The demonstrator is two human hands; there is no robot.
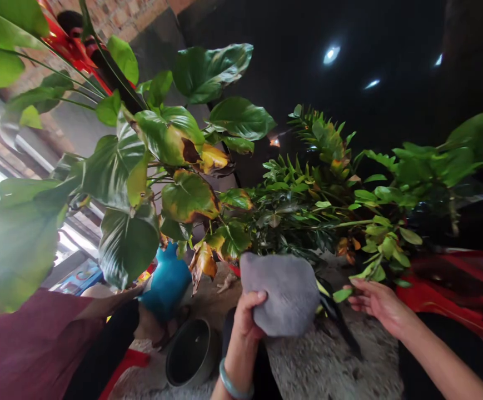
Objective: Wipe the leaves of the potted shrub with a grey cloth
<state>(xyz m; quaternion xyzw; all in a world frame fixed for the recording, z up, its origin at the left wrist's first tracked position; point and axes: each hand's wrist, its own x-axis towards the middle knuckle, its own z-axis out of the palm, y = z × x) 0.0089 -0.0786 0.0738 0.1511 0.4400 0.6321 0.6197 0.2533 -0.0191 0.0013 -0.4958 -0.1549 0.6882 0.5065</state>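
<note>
My left hand [247, 325], with a pale jade-like bangle at the wrist, grips a grey fuzzy cloth [285, 294] by its left side, thumb on top. The cloth is spread into a rounded, flat shape in front of the plants. To its right, my right hand [374, 305] has its fingers curled at a small green leaf [342, 294] low on the leafy plant [381, 250]. Thumb and fingertips seem to pinch the leaf's edge, though the exact contact is hard to see.
A large-leaved plant [118, 166] with yellow-brown edges fills the left. Below are a dark round pot [192, 353] and a blue vessel [168, 283]. Another person in a pink top [24, 344] sits at left. Something red [449, 300] stands at right.
</note>
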